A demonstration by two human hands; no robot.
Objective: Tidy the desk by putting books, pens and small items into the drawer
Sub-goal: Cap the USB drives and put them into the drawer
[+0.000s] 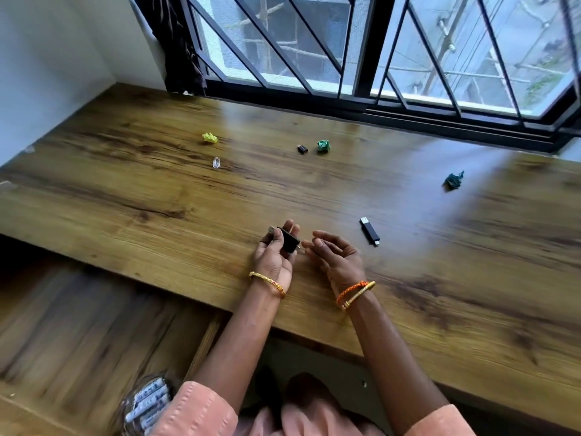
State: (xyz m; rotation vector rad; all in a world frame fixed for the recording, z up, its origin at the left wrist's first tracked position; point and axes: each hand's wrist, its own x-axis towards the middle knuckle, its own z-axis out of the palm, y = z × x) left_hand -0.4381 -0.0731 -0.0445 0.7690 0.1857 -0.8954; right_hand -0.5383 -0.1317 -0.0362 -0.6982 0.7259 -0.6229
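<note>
Adapter (287, 242) pinched between left hand (275, 254) fingers.

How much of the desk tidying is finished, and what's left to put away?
The drawer is open, a container of pens apparently inside. The left hand grips a small black gadget; the right hand holds nothing. Left: black USB stick, small adapter, clear cap, three paper wads.

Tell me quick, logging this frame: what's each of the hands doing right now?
Left hand: holding a small black USB device, fingers curled round it.
Right hand: open, fingers relaxed, holding nothing, palm up over the desk.
</note>
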